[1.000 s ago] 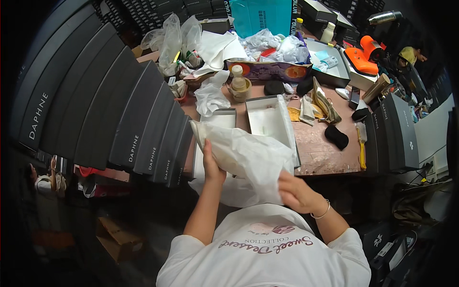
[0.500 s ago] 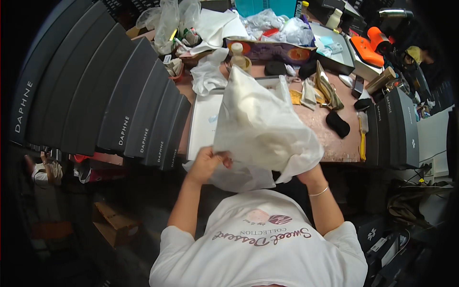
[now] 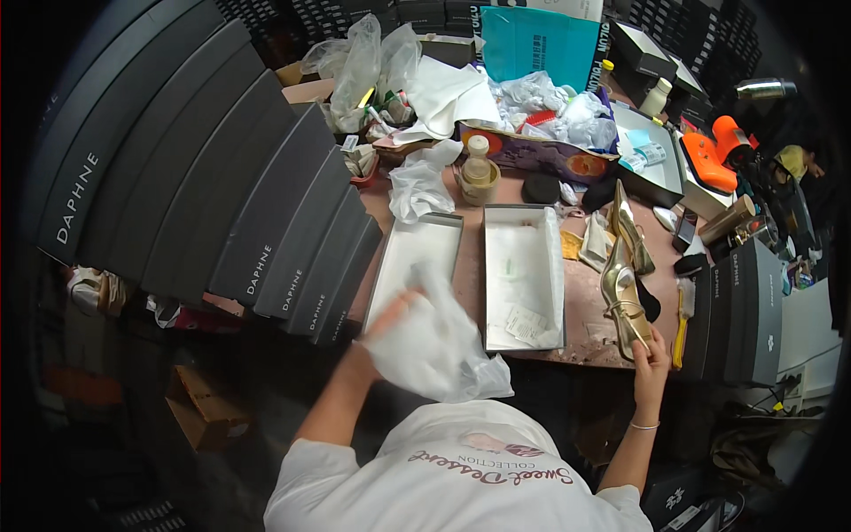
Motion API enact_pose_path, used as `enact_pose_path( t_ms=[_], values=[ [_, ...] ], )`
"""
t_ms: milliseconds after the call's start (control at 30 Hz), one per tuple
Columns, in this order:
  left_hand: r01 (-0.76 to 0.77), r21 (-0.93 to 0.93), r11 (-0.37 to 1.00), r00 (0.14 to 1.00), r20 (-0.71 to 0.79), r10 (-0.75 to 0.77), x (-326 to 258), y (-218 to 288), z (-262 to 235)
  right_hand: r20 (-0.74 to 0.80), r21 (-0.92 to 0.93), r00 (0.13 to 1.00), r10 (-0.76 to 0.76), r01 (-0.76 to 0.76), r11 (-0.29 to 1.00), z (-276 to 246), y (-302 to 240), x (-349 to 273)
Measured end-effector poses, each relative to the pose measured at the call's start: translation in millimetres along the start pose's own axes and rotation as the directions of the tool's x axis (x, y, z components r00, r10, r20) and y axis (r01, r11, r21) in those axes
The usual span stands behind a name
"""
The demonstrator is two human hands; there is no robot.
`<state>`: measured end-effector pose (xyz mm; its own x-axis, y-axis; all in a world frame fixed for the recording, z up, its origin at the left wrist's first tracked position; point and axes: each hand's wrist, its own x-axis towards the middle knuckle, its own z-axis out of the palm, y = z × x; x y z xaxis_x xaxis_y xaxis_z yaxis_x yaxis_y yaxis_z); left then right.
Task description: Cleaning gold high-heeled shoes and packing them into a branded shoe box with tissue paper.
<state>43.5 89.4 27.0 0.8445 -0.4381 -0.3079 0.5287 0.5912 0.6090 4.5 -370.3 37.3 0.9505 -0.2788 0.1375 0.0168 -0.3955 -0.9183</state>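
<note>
My right hand (image 3: 652, 356) is closed round a gold strappy shoe (image 3: 625, 300), its toe pointing away from me, over the table's right front. A second gold shoe (image 3: 630, 229) lies just behind it. My left hand (image 3: 383, 330), smeared by motion and partly covered, grips a crumpled white translucent bag (image 3: 430, 346). The bag hangs across the near end of a shallow white-lined box part (image 3: 448, 232). Beside that stands an open shoe box (image 3: 510, 232) with white lining and a small paper label inside.
Stacked dark shoe boxes (image 3: 235, 168) rise on the left, with more boxes (image 3: 745, 310) at the right. Behind are a carton of crumpled plastic (image 3: 554, 115), a jar with a bottle (image 3: 480, 173) and an orange tool (image 3: 714, 160). A yellow-handled brush (image 3: 683, 324) lies near the right edge.
My hands have moved apart. The right let go of the white bag and now holds a gold shoe at the right; the left drew the bag lower, uncovering the open box.
</note>
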Motion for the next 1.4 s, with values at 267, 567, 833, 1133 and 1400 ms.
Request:
enact_pose_path(
  t_ms=[267, 567, 833, 1133, 1400],
  values=[
    [0.308, 0.909, 0.281, 0.903, -0.186, -0.388, -76.4, -59.3, 28.5, 0.070, -0.061, 0.989, 0.132, -0.128, 0.990, 48.6, 74.3, 17.9],
    [0.046, 0.912, -0.407, 0.611, 0.297, 0.734, 123.3, 102.9, -12.8, 0.098, -0.146, 0.983, 0.157, -0.142, 0.979, 47.8, 68.9, 20.6],
    [0.312, 0.926, 0.214, 0.340, -0.319, 0.885, 287.0, 155.8, -171.8, 0.086, -0.065, 0.966, 0.243, -0.238, 0.969, 47.0, 55.0, 25.2],
    [0.295, 0.902, -0.316, 0.707, 0.016, 0.707, 219.8, 133.7, -128.3, 0.249, -0.455, 0.951, 0.185, -0.053, 0.889, 58.8, 10.4, 54.4],
    [0.024, 1.000, 0.001, 0.992, -0.024, 0.127, 66.9, -24.6, 26.4, 0.437, -0.595, 0.884, 0.164, 0.147, 0.790, 80.2, 22.6, 79.3]
  ],
)
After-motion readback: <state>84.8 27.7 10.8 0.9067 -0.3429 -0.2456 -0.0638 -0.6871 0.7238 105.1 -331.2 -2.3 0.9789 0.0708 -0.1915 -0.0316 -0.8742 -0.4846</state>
